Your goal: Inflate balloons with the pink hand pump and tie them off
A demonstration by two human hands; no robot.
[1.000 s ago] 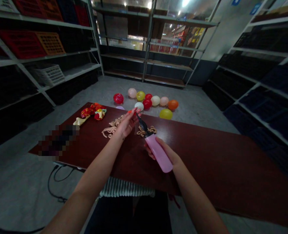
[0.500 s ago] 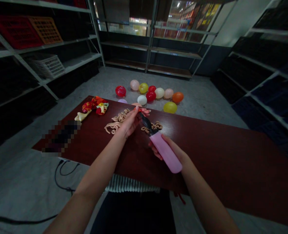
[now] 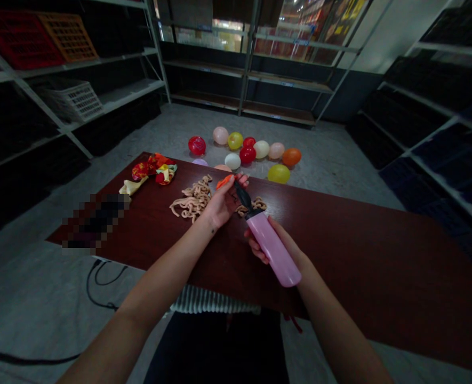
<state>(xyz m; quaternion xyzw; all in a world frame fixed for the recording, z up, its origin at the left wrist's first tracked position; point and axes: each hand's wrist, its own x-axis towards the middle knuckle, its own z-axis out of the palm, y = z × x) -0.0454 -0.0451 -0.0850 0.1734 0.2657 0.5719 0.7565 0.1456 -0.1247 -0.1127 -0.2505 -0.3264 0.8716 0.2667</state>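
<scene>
A pink hand pump (image 3: pixel 274 249) with a black nozzle end is wrapped in the fingers of my right hand (image 3: pixel 260 246), tilted up and to the left. My left hand (image 3: pixel 223 205) pinches an orange balloon (image 3: pixel 224 182) at the nozzle's tip; the balloon is limp. Just left of that hand lies a pile of tan twisted balloons (image 3: pixel 191 200) on the dark red table (image 3: pixel 340 240). A smaller tan bunch (image 3: pixel 258 204) is partly hidden behind the pump.
Red and yellow fabric-like pieces (image 3: pixel 153 168) and a pale yellow piece (image 3: pixel 132 186) lie at the table's left, near a blurred dark object (image 3: pixel 100 221). Several inflated balloons (image 3: pixel 247 155) rest on the floor beyond. Shelves (image 3: pixel 204 69) stand around.
The view has shifted slightly. More of the orange balloon shows beyond my left fingers, and my left hand has moved a little to the right. My right hand still grips the pump.
</scene>
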